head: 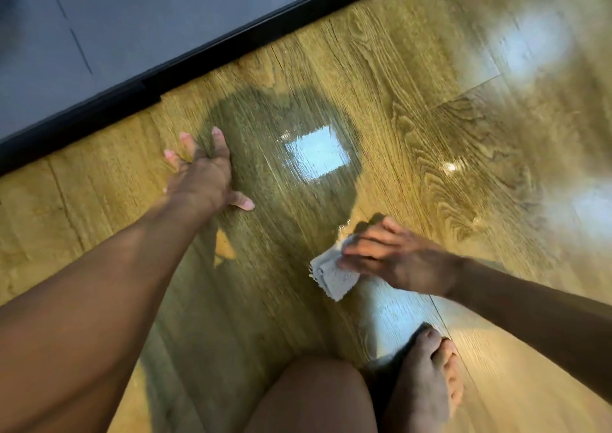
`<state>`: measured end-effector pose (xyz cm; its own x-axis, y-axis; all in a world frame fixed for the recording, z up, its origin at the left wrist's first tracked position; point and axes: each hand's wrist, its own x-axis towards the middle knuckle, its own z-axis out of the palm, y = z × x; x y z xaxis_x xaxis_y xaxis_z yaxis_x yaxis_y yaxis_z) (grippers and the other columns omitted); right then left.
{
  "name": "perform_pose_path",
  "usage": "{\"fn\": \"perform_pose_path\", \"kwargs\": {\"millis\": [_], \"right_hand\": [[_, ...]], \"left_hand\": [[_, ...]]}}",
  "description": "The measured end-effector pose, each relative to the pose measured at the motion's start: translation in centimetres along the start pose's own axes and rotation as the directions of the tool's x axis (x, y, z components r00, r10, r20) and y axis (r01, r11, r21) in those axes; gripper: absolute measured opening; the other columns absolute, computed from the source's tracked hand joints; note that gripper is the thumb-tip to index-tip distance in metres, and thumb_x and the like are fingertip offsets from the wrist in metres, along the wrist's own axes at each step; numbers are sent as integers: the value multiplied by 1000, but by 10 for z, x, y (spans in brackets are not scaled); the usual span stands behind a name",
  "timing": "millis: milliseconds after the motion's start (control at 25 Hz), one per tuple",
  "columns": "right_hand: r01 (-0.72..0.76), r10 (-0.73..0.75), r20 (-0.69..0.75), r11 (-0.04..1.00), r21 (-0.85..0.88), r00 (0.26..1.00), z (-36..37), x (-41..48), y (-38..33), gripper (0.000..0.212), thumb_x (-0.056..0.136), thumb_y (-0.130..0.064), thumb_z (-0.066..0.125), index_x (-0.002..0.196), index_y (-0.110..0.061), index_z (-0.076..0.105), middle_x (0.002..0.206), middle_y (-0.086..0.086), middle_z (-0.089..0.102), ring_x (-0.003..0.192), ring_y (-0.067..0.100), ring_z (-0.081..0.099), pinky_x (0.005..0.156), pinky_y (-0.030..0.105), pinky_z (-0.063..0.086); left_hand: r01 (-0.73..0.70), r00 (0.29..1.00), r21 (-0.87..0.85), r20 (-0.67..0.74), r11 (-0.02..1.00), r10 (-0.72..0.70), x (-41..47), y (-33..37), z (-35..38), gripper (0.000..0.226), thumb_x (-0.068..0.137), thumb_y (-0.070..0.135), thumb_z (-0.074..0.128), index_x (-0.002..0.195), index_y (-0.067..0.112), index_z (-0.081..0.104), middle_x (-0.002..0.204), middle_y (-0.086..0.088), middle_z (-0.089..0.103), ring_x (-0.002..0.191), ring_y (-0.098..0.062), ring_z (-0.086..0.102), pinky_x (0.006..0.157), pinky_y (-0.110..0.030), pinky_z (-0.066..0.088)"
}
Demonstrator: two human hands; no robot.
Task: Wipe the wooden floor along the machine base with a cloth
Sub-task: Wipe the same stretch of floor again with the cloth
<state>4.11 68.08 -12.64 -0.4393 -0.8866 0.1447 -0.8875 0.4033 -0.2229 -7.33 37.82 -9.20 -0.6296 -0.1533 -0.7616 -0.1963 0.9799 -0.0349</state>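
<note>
Two bare hands work over the wooden floor (pixel 397 78). The left hand (pixel 202 174) is spread flat, palm down, fingers splayed and pressed on the boards near the black base (pixel 205 58) of the machine, which runs aslant across the floor's far left corner; the fingertips stop just short of that base. It grasps nothing. The right hand (pixel 394 253) is closed around a pale cloth (pixel 331 275), bunched under the fingers and thumb, with its loose end sticking out to the left and lying on the floor. Cloth and hand sit well apart from the base, toward the near right part of the floor, and are a little blurred. Between the hands the boards are glossy, with a dark shadow and a bright square reflection (pixel 316 157). By the near edge a bare knee (pixel 314 396) and a bare foot (pixel 427 376) rest just below the cloth.
</note>
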Motion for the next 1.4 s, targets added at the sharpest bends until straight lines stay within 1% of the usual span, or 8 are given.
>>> {"fn": "perform_pose_path", "kwargs": {"millis": [200, 440, 600, 720, 840, 920, 1160, 1400], "right_hand": [[-291, 295, -88, 955, 55, 951, 0, 25, 15, 31, 82, -7, 62, 112, -15, 69, 113, 3, 63, 101, 27, 58, 74, 41, 46], [-136, 127, 64, 978, 159, 990, -13, -42, -8, 43, 101, -9, 26, 121, -16, 63, 115, 4, 64, 101, 26, 59, 80, 37, 37], [-260, 262, -7, 961, 98, 965, -7, 41, 52, 36, 80, -4, 70, 115, -12, 67, 111, 9, 66, 97, 30, 62, 76, 44, 46], [-369, 380, -52, 917, 154, 923, -6, 53, 57, 31, 82, -6, 68, 113, -11, 68, 109, 10, 67, 95, 31, 61, 76, 44, 46], [-98, 98, 1, 995, 32, 995, -9, 26, 48, 35, 95, -8, 42, 124, -15, 61, 109, 6, 67, 95, 26, 58, 75, 41, 45], [10, -7, 76, 999, -39, 997, -16, 37, 79, 39, 90, -13, 51, 128, -20, 52, 114, 5, 65, 100, 25, 59, 82, 39, 47], [-632, 636, 15, 769, -91, 771, -10, 150, 171, 33, 96, -22, 48, 129, -25, 51, 122, 7, 55, 103, 30, 48, 87, 43, 39], [-266, 268, 62, 963, -34, 962, -15, 123, 145, 32, 92, -27, 55, 122, -18, 59, 117, 9, 62, 95, 26, 55, 76, 38, 44]], "left_hand": [[-41, 997, 120, -65, 992, 49, -2, 11, -3, 133, 64, 45, 83, 151, 14, -14, 156, -15, -21, 143, -44, -7, 112, -57, 21], [-97, 993, 107, -57, 990, 104, 16, 62, -25, 141, 57, 45, 87, 149, 22, -18, 154, -23, -22, 140, -52, -3, 109, -61, 21], [-106, 991, 122, -68, 987, 115, 17, 62, -25, 145, 54, 49, 86, 149, 21, -20, 153, -28, -18, 138, -55, 1, 110, -58, 21], [-110, 991, 109, -71, 988, 118, 17, 60, -23, 144, 55, 49, 86, 149, 23, -21, 154, -25, -18, 140, -52, -1, 108, -58, 24], [-98, 992, 107, -63, 989, 105, 22, 62, -23, 146, 54, 47, 87, 148, 22, -22, 153, -26, -19, 139, -54, -1, 108, -60, 22], [-89, 995, 86, -47, 992, 94, 25, 64, -24, 148, 53, 45, 89, 148, 23, -22, 152, -26, -21, 139, -54, -3, 106, -63, 22], [-102, 993, 61, -50, 993, 105, 26, 62, -22, 147, 53, 47, 87, 148, 24, -22, 152, -26, -23, 138, -55, -5, 104, -65, 24], [-125, 989, 51, -74, 991, 129, 29, 62, -18, 146, 53, 45, 86, 147, 19, -23, 150, -31, -21, 135, -59, -4, 106, -65, 22]]}}
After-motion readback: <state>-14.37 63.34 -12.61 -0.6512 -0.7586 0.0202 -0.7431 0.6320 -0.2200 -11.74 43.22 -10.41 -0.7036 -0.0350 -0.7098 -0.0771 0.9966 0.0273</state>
